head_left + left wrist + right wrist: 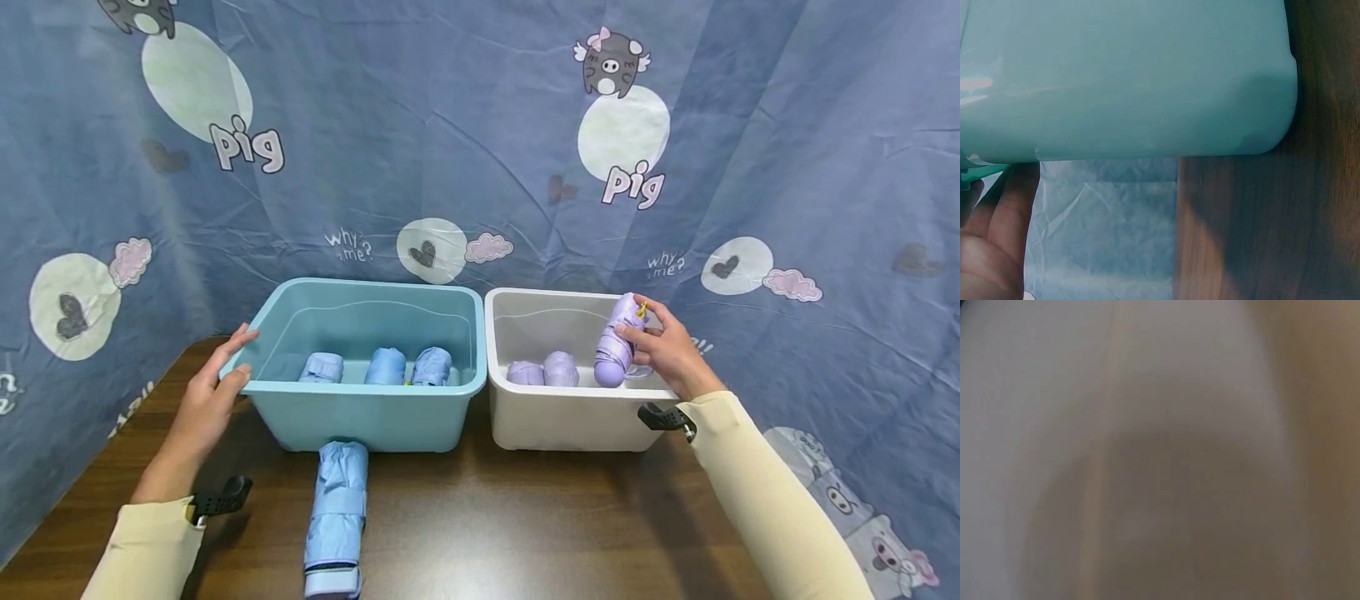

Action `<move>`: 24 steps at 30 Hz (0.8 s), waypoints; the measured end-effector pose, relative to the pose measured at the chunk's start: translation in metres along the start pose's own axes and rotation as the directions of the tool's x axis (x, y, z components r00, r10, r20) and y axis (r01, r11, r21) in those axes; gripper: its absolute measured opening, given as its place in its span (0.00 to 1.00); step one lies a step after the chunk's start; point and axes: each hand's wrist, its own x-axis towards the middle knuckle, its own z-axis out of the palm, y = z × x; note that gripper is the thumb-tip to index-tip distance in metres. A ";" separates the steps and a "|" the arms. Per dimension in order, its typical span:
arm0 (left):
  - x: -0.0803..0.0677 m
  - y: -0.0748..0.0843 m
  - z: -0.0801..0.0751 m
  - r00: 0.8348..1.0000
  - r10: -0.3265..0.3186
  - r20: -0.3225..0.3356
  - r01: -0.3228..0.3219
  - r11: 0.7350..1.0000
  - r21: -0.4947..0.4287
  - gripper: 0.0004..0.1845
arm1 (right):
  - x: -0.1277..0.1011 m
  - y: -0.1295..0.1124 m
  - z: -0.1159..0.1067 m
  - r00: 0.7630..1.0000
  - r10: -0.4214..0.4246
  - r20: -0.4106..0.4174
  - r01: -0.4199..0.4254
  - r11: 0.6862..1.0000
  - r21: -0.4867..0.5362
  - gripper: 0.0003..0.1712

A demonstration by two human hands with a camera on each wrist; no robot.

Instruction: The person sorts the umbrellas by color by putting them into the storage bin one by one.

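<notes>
— What's in your right hand [670,350]?

— My grip is closed around a folded purple umbrella [617,350], held nearly upright inside the white bin [570,429], toward its 3 o'clock side. Two more purple umbrellas [543,370] lie on the bin's floor just at 9 o'clock of it.

— And your left hand [213,392]?

— Fingers straight, resting on the 9 o'clock rim of the teal bin [367,417], holding nothing. Three light blue umbrellas [386,367] sit inside. Another blue folded umbrella [336,517] lies on the tabletop [525,525] at the teal bin's 6 o'clock, touching its wall.

— The right wrist view?

— Blurred, I can't tell.
</notes>
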 end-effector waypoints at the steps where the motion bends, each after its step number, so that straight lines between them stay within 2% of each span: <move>1: 0.000 0.000 0.000 1.000 0.002 -0.003 -0.002 1.000 0.003 0.26 | 0.000 0.000 0.000 1.000 0.001 0.001 -0.001 1.000 -0.007 0.45; 7: 0.000 0.000 0.000 1.000 -0.007 0.013 0.007 1.000 0.003 0.26 | 0.002 0.004 0.001 0.999 0.025 0.030 -0.024 0.999 -0.038 0.44; 15: 0.001 0.000 -0.001 1.000 -0.024 0.009 0.024 1.000 0.013 0.26 | 0.005 0.009 0.003 0.994 0.007 0.108 0.002 0.997 -0.082 0.43; 20: 0.000 -0.001 0.000 0.999 -0.053 0.012 0.053 0.999 0.003 0.26 | 0.004 0.008 0.004 0.992 0.035 0.120 -0.019 0.990 -0.137 0.44; 24: 0.001 0.000 0.000 0.999 -0.049 0.022 0.049 0.999 -0.009 0.26 | 0.002 0.006 0.005 0.992 0.058 0.115 -0.037 0.983 -0.180 0.45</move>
